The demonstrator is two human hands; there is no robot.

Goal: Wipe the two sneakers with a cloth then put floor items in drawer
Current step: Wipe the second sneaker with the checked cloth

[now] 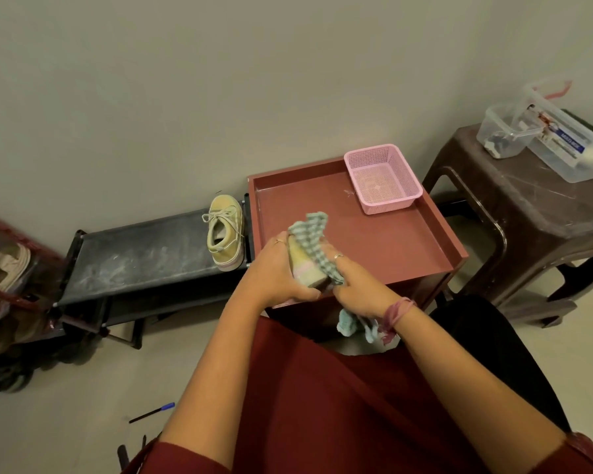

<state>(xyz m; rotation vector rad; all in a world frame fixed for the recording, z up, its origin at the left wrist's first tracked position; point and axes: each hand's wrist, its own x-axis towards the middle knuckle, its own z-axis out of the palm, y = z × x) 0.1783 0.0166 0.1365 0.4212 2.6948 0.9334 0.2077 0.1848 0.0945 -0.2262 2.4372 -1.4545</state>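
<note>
My left hand [274, 278] grips a yellow sneaker [303, 268] held over the front edge of the red-brown drawer unit's tray top [391, 241]. My right hand [360, 289] grips a green checked cloth [310, 237] draped over the sneaker; one end of the cloth hangs below my wrist. The second yellow sneaker [225, 230] stands on the right end of a low black shoe rack [141, 254]. A blue-capped pen [153, 411] lies on the floor at the lower left.
A pink mesh basket [382, 177] sits at the tray's far right corner. A brown plastic stool [524, 213] to the right carries clear plastic containers [541, 131]. Beige sandals [0, 271] sit on a rack at the far left. A dark object [131, 451] lies near the pen.
</note>
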